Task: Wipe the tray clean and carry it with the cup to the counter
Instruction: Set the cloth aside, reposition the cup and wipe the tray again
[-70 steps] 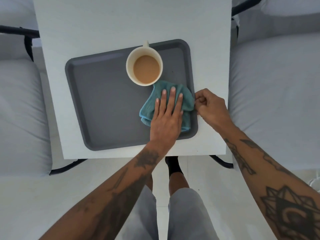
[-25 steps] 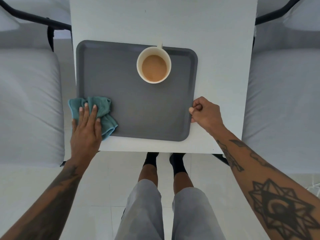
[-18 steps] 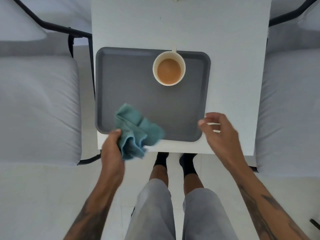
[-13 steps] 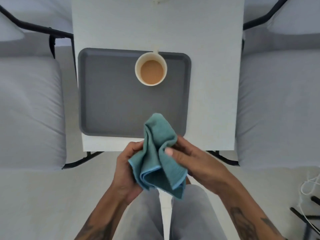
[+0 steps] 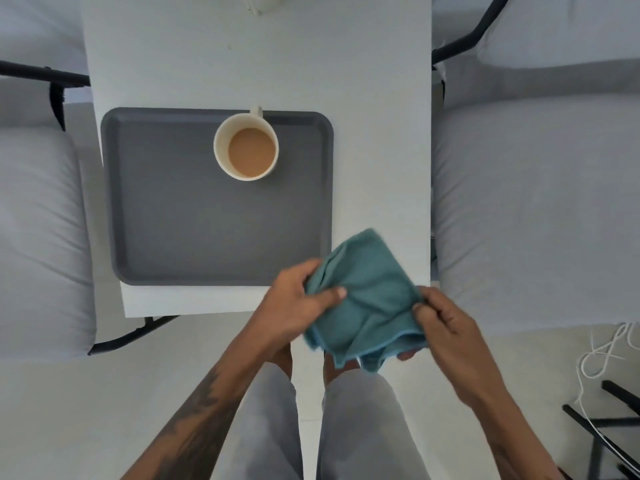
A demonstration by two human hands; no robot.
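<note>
a: where is the tray [image 5: 194, 230] from the hands?
b: ahead and left, long axis across the surface [image 5: 381, 133], against its left edge; cup [image 5: 246, 147] at the tray's far edge.
a: the hands?
b: left hand [image 5: 298, 306] and right hand [image 5: 446, 323] both pinch the cloth [image 5: 367, 299] over the near right corner; the left is nearer the tray.

Tray [image 5: 194, 237] lies on bench [image 5: 374, 133], toward its left edge. Cup [image 5: 246, 147] stands on tray, rear-centre. Cloth [image 5: 367, 303] is held off the bench at near right corner, btwn left hand [image 5: 298, 306] & right hand [image 5: 446, 323]. Cushioned seats flank bench L & R.
</note>
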